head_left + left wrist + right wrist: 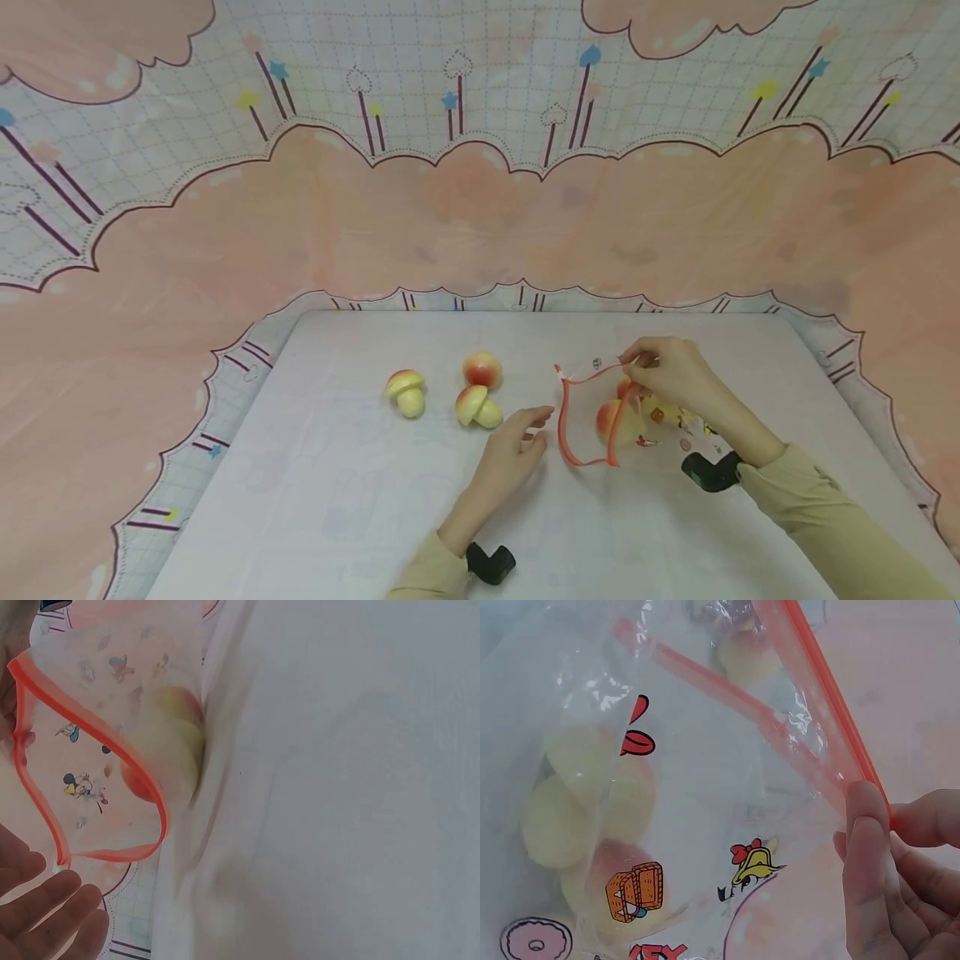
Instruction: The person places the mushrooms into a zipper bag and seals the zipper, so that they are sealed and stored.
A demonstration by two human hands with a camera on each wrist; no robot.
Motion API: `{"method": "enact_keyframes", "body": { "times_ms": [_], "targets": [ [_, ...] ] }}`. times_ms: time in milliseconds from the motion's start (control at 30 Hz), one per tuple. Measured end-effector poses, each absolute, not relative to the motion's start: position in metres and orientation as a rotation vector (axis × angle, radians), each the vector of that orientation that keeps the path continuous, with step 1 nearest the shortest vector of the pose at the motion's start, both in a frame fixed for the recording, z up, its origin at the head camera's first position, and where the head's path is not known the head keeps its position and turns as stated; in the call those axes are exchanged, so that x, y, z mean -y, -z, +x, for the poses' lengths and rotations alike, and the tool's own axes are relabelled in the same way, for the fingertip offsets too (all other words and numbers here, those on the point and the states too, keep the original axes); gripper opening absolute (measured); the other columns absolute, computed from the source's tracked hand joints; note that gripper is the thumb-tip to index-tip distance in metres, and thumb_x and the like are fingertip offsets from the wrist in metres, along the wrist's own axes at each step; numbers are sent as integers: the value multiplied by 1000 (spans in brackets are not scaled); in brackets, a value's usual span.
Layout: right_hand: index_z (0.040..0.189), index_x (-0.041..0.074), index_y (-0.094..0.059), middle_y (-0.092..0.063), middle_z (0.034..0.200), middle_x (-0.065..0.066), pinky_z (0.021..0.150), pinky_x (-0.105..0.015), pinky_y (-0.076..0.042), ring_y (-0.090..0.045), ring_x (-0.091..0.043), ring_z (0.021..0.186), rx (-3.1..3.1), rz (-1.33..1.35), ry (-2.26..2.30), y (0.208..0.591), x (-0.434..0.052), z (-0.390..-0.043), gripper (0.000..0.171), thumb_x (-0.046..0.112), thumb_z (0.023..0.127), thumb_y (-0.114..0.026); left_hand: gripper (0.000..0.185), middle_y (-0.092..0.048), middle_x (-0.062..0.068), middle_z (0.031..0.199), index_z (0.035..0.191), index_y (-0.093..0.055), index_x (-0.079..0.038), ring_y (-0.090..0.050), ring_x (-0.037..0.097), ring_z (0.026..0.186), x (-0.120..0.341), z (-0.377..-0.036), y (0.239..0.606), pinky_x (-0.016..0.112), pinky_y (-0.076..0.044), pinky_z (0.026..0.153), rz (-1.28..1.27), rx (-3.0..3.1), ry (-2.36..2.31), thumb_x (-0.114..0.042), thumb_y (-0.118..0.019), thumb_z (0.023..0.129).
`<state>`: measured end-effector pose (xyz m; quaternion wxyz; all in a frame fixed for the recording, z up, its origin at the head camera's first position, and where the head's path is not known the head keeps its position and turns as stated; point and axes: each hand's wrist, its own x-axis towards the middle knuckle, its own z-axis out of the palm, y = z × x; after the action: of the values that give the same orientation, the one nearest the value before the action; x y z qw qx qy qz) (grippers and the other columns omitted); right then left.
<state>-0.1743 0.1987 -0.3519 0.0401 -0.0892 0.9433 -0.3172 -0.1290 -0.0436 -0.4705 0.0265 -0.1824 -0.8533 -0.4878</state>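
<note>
A clear zip bag (600,417) with an orange-red rim lies open on the white table, with mushroom-shaped toys (611,417) inside. My right hand (663,371) pinches the bag's upper rim (832,735) and holds the mouth up. My left hand (517,442) rests on the table just left of the bag's mouth, fingers relaxed and holding nothing. In the left wrist view the bag (97,750) stands open before my fingers (52,911), a toy (169,742) showing through it. Three more mushroom toys (405,390) (482,368) (476,407) lie to the left.
The white table (337,500) is edged by a patterned cloth (232,358), and a pink cloud backdrop (480,208) rises behind. Black wrist-camera mounts (491,562) (708,471) sit on both forearms.
</note>
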Motion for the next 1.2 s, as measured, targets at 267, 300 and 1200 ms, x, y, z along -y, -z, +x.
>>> {"method": "enact_keyframes", "body": {
  "times_ms": [267, 300, 1200],
  "targets": [
    [103, 0, -67, -69, 81, -12, 53, -25, -50, -66, -15, 64, -2832, -234, 1042, 353, -200, -177, 19, 11, 89, -61, 36, -67, 10, 119, 127, -60, -11, -66, 23, 99, 52, -130, 471, 29, -56, 83, -545, 2601, 1522, -6, -54, 93],
    [103, -1, -67, -69, 81, -12, 53, -24, -50, -66, -15, 64, -2829, -234, 1049, 354, -200, -177, 19, 11, 89, -60, 36, -67, 10, 119, 127, -60, -11, -67, 23, 98, 54, -130, 472, 28, -56, 83, -533, 2599, 1526, -7, -54, 93],
    [103, -1, -66, -67, 80, -10, 52, -27, -48, -64, -17, 64, -2759, -256, 1004, 354, -201, -176, 20, 12, 89, -61, 37, -66, 12, 114, 122, -63, -7, -65, 26, 98, 98, -144, 468, 28, -56, 77, -414, 2444, 1377, 1, -59, 87]
  ]
}}
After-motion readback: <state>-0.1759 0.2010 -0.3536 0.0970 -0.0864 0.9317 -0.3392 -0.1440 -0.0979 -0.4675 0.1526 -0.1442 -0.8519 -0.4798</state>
